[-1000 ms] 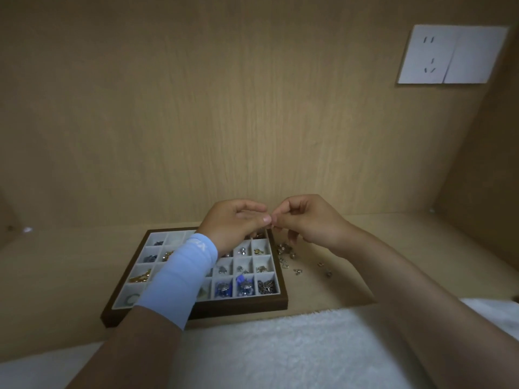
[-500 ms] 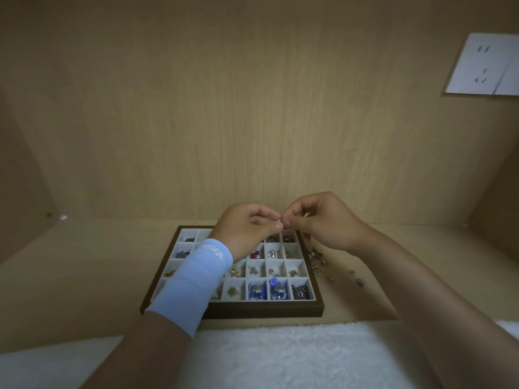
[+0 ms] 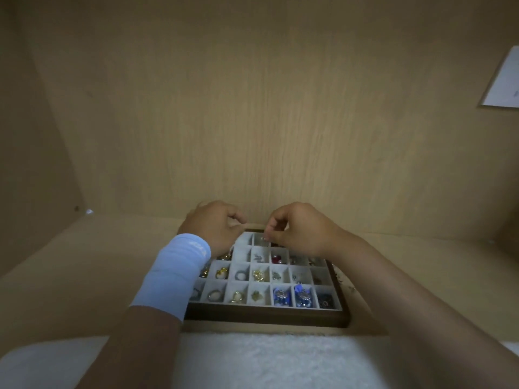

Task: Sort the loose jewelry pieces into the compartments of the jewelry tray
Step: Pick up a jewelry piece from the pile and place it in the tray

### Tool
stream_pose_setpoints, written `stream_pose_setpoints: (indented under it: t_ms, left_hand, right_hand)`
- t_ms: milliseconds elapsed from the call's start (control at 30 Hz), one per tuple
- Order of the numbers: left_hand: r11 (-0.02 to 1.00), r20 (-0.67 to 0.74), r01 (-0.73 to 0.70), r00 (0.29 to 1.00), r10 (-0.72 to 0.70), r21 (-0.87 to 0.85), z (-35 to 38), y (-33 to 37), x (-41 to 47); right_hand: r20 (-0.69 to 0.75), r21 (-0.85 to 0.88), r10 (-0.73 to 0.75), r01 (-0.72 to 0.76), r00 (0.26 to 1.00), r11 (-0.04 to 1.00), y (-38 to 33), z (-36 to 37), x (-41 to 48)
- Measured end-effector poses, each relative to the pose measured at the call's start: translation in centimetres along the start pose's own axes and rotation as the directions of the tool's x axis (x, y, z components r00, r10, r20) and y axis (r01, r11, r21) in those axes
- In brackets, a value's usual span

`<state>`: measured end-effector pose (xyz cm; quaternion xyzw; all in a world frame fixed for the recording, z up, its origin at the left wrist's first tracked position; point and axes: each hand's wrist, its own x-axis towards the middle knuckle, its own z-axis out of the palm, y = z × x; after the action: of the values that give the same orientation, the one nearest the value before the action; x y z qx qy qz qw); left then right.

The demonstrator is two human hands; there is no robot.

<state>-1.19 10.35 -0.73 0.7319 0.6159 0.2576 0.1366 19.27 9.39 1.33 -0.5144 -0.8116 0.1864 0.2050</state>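
Observation:
The dark wooden jewelry tray (image 3: 266,316) lies on the shelf, its white compartments holding gold, silver, red and blue pieces. Both hands hover over its far rows. My right hand (image 3: 302,230) pinches a tiny silvery piece (image 3: 264,238) at its fingertips, just above a far-row compartment. My left hand (image 3: 214,227), with a pale blue wrist sleeve, has its fingers curled near the tray's far left; whether it holds anything is hidden. A few loose jewelry pieces (image 3: 346,284) lie on the shelf right of the tray, partly behind my right forearm.
A white fluffy towel (image 3: 266,360) covers the front edge below the tray. Wooden walls close in at the back and both sides. A white wall socket (image 3: 504,82) is at the upper right.
The hands, pinched together on one tiny piece before, have come apart and dropped lower over the tray's far rows. The view has swung right to left, centring the tray.

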Motion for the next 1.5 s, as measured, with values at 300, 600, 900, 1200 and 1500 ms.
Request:
stream_pose_setpoints:
  t_ms: [300, 600, 900, 1200, 1500]
  left_hand:
    - [0.998, 0.110, 0.051, 0.992, -0.056, 0.046, 0.8, -3.2, 0.5]
    - [1.000, 0.004, -0.003, 1.000, 0.003, 0.000, 1.1, -2.7, 0.4]
    - [0.972, 0.015, -0.211, 0.977, 0.214, -0.107, 1.8, 3.0, -0.6]
    - [0.922, 0.244, -0.375, 0.889, 0.387, -0.095, 6.0, 9.7, -1.7]
    - [0.933, 0.263, -0.358, 0.899, 0.350, -0.018, 8.7, 12.4, -0.1]
  right_hand:
    - [0.187, -0.234, -0.088, 0.132, 0.978, 0.963, -2.9, 2.9, 2.4]
    - [0.127, -0.251, -0.099, 0.128, 0.987, 0.959, -3.0, 2.9, 2.3]
    - [-0.009, -0.172, 0.046, -0.046, 0.999, 0.984, 3.0, -4.1, -2.6]
    - [0.196, -0.183, 0.208, -0.172, 0.958, 0.968, 8.1, -6.3, -6.8]
    - [0.201, -0.111, 0.228, -0.209, 0.953, 0.972, 9.5, -7.0, -7.2]
